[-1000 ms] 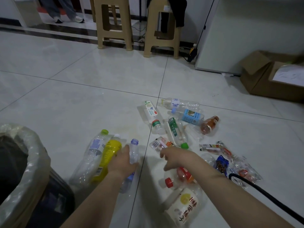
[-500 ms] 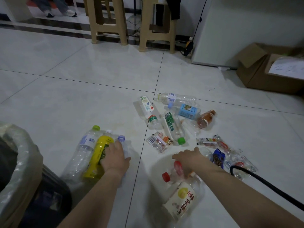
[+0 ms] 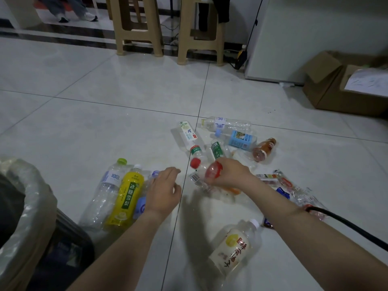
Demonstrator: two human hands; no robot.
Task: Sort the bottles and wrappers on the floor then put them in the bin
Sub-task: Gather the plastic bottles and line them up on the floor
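My right hand (image 3: 227,173) grips two clear bottles with red caps (image 3: 201,172), lifted just off the floor. My left hand (image 3: 162,191) hovers open beside a sorted row: a clear bottle with a green cap (image 3: 109,185), a yellow bottle (image 3: 127,197) and a purple-capped bottle (image 3: 147,185) partly hidden under the hand. Several more bottles (image 3: 231,133) lie scattered farther out. A pale bottle with a yellow label (image 3: 233,248) lies near me. Wrappers (image 3: 279,180) are heaped to the right. The lined bin (image 3: 23,206) stands at the lower left.
Two beige plastic stools (image 3: 136,26) stand at the back, with a white cabinet (image 3: 315,38) and an open cardboard box (image 3: 344,85) at the right. A black cable (image 3: 346,225) crosses my right forearm. Someone's legs and shoes (image 3: 71,13) show at the far top left.
My right hand closed on the two red-capped bottles and raised them toward the left. My left hand lifted off the purple-capped bottle and opened.
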